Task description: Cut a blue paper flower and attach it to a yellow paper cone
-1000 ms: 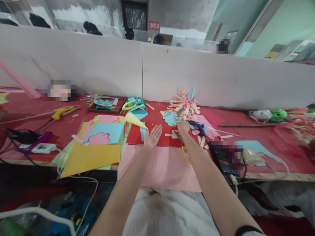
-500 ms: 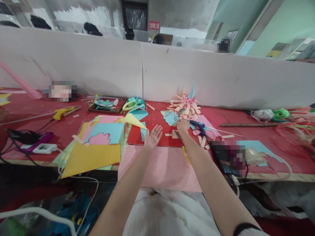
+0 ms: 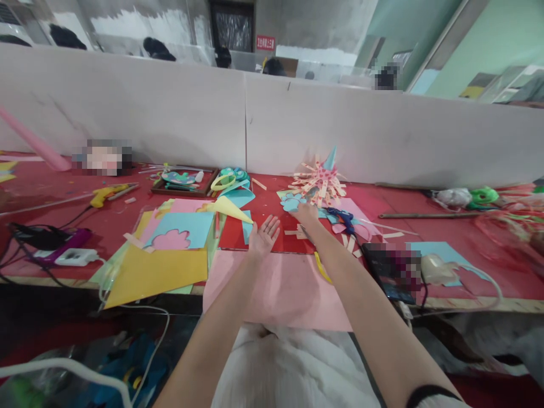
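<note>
My left hand (image 3: 264,237) lies palm up with its fingers spread, empty, over the red board (image 3: 272,198). Its thumb is beside the tip of a yellow paper cone (image 3: 232,208). My right hand (image 3: 307,216) is back up at the lower edge of a blue flower-shaped paper cutout (image 3: 292,200); its fingers are partly hidden, so a grip cannot be made out. Beneath that hand are paper strips (image 3: 294,232), and yellow-handled scissors (image 3: 322,266) show beside the forearm. Behind it stands a spiky paper-strip piece (image 3: 321,184) with a blue cone on top.
Stacked coloured paper (image 3: 165,272) lies left of the pink sheet (image 3: 272,289). Further left are a yellow glue gun (image 3: 104,195) and a power strip (image 3: 76,252) with cables. A blue glue gun (image 3: 340,218) and a phone (image 3: 391,272) lie right. A white partition (image 3: 178,113) runs behind.
My right hand has moved a little to the left, to the edge of the blue flower cutout. My left hand stays palm up in the same place.
</note>
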`<action>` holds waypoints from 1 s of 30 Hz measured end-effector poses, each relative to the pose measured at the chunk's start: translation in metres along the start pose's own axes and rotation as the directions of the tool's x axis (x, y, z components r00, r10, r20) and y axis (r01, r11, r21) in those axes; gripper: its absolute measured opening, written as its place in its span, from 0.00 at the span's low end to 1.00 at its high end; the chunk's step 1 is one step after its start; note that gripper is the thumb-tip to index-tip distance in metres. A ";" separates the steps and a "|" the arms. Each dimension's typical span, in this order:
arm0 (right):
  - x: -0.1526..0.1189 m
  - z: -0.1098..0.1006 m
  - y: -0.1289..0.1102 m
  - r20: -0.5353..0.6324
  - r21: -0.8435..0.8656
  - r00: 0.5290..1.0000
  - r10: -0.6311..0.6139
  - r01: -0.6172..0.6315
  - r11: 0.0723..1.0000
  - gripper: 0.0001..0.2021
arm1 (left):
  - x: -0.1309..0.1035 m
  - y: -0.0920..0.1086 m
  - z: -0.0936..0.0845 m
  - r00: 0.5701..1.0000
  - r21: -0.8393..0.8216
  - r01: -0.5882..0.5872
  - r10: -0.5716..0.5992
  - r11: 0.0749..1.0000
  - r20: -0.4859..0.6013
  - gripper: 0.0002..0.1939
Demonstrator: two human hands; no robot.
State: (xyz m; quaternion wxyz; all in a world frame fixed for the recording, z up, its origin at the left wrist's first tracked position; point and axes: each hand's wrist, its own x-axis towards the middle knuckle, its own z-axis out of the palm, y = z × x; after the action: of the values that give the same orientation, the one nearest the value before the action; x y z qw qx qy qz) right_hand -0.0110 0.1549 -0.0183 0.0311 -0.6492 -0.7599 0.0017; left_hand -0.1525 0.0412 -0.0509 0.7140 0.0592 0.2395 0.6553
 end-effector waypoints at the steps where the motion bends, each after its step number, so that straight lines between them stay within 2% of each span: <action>1: 0.000 -0.001 -0.002 0.003 -0.023 1.000 -0.024 0.025 0.999 0.21 | 0.000 0.000 0.000 1.000 -0.002 0.002 -0.002 1.000 0.000 0.27; 5: 0.001 -0.001 -0.009 0.015 -0.040 0.997 -0.075 0.076 0.996 0.13 | 0.000 0.000 -0.001 1.000 -0.004 0.001 -0.001 1.000 -0.002 0.27; 9: -0.002 -0.005 -0.012 -0.020 -0.011 0.999 -0.039 0.039 0.999 0.12 | -0.001 0.001 0.001 1.000 0.012 0.002 -0.002 1.000 -0.009 0.27; 13: -0.012 -0.024 -0.013 -0.154 0.082 0.985 0.073 -0.061 0.995 0.16 | -0.003 -0.001 0.004 1.000 0.060 -0.007 0.009 0.998 -0.026 0.26; 14: -0.016 -0.029 -0.014 -0.237 0.248 0.961 0.141 -0.080 0.965 0.15 | -0.004 -0.001 0.006 0.999 0.079 -0.018 0.021 0.997 -0.033 0.25; 15: -0.020 -0.033 -0.015 -0.295 0.430 0.934 0.202 -0.059 0.901 0.13 | -0.005 -0.002 0.007 0.998 0.099 -0.035 0.039 0.994 -0.039 0.25; 16: -0.025 -0.036 -0.017 -0.316 0.609 0.913 0.256 -0.011 0.793 0.12 | -0.006 -0.003 0.008 0.997 0.119 -0.056 0.061 0.991 -0.040 0.24; 18: -0.037 -0.038 -0.020 -0.253 0.891 0.909 0.330 0.086 0.447 0.11 | -0.008 -0.004 0.011 0.993 0.153 -0.106 0.113 0.983 -0.039 0.23; 20: -0.052 -0.032 -0.022 -0.106 0.994 0.925 0.364 0.084 0.077 0.10 | -0.010 -0.005 0.014 0.984 0.183 -0.160 0.171 0.970 -0.044 0.20; 21: -0.060 -0.027 -0.023 -0.058 0.997 0.935 0.350 0.075 -0.034 0.10 | -0.010 -0.006 0.015 0.977 0.200 -0.188 0.203 0.962 -0.058 0.18; 22: -0.069 -0.021 -0.022 -0.032 0.993 0.941 0.338 0.068 -0.093 0.10 | -0.009 -0.006 0.016 0.968 0.224 -0.217 0.239 0.950 -0.077 0.15; 24: -0.086 -0.006 -0.020 -0.025 0.994 0.951 0.307 0.056 -0.090 0.11 | -0.008 -0.008 0.016 0.943 0.303 -0.271 0.314 0.914 -0.105 0.11; 28: -0.113 0.021 -0.013 -0.104 0.985 0.955 0.278 0.061 0.159 0.10 | -0.004 -0.010 0.011 0.900 0.589 -0.330 0.434 0.738 -0.040 0.02; 29: -0.117 0.024 -0.011 -0.111 0.984 0.957 0.267 0.068 0.165 0.10 | -0.003 -0.010 0.009 0.893 0.645 -0.329 0.450 0.689 -0.026 0.03; 30: -0.120 0.026 -0.010 -0.100 0.989 0.953 0.285 0.064 0.133 0.10 | -0.002 -0.009 0.006 0.888 0.675 -0.324 0.459 0.664 -0.026 0.04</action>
State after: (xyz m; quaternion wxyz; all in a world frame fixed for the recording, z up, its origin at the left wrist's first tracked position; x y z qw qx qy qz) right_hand -0.0038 0.0360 -0.0492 0.5490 -0.5174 -0.5091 0.4144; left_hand -0.1414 0.0396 -0.0488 0.4621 0.2906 0.5024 0.6705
